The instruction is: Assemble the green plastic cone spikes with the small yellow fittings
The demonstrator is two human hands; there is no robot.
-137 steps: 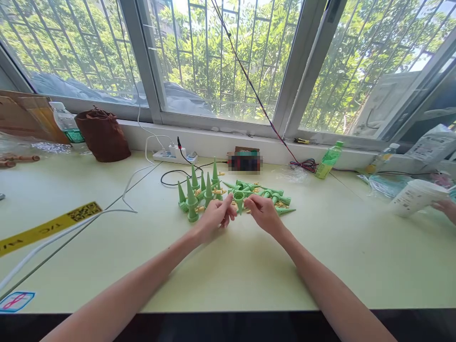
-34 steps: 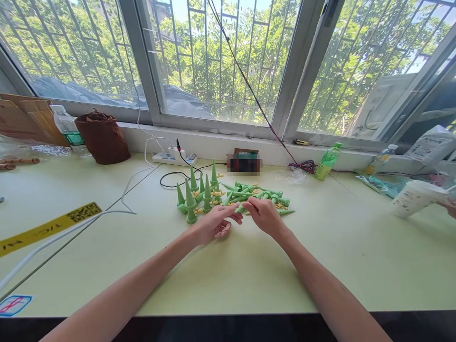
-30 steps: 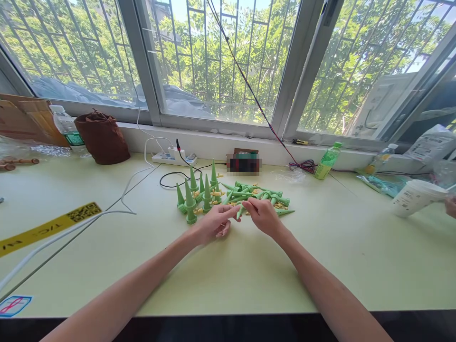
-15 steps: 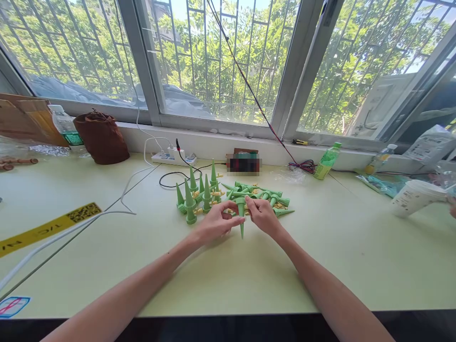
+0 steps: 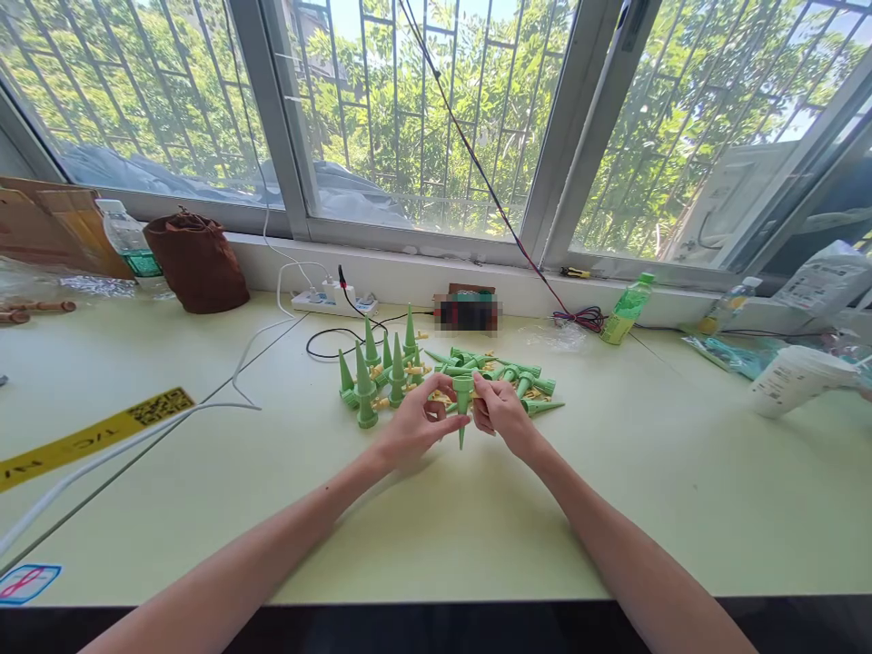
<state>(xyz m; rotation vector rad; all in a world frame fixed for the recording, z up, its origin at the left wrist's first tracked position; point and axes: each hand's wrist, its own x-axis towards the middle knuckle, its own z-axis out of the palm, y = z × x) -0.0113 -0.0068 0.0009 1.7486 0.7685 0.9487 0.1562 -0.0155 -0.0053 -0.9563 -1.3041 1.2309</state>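
Note:
A green plastic watering spike [image 5: 462, 391] is held point down over the table, its wide collar at the top. My left hand [image 5: 423, 420] is closed on it, thumb and fingers around its left side. On the other side, the fingers of my right hand [image 5: 502, 411] pinch close against the spike; a bit of yellow, like a small valve, shows there, mostly hidden by the fingers. To the left, several green spikes [image 5: 364, 386] with yellow valves stand on their collars, points up. Behind my right hand lies a loose pile of spikes [image 5: 528, 374] and yellow valves.
At the back are a power strip [image 5: 306, 302], a brown pouch [image 5: 196, 263] and a green bottle [image 5: 627, 309]. A white cup [image 5: 797, 380] leans at the right, by another person's hand. A white cable [image 5: 235, 374] crosses the table's left side, near yellow tape [image 5: 95, 438].
The spike has risen slightly and its point hangs straighter. My right hand's fingers have curled in further beside it. At the right, the cup tilts a little differently.

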